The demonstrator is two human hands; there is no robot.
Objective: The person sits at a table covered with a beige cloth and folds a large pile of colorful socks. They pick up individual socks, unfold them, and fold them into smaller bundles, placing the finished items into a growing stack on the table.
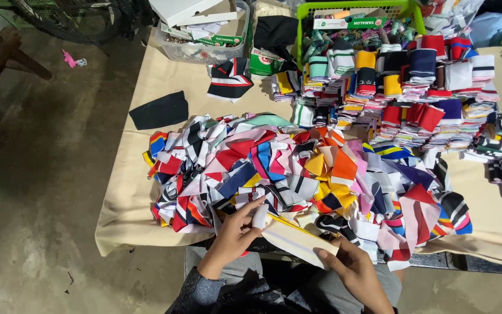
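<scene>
- Nearest the seated person, at the table's front edge, both hands hold one cream fabric strip [297, 239] with a thin yellow line along its upper edge; it slants from the heap down toward the lap.
- Left hand [236, 232]: fingers closed, pinching the strip's upper end, thumb on top.
- Right hand [352, 267]: fingers curled under the lower end with the thumb pressed on it, so this hand grips too.
- By the look of it the strip is light, soft knit cloth, limp if let go and not fragile. Held by its two short ends, as now, it stays flat and taut; a hold in the middle would likely let it fold.
- Just behind the hands a loose heap of collar pieces [297, 174] sprawls on the beige tablecloth [129, 197]: striped, red, orange, navy, pink, all tumbled together.
- Farther back, folded stacks [425, 99] stand in tidier rows, and a dark cloth piece [159, 110] lies apart to the left.
- At the far edge, a green plastic basket [303, 11] holds more rolled bands and a flat carton on top; beside it a clear tub [204, 49] holds white boxes and small packets.
</scene>
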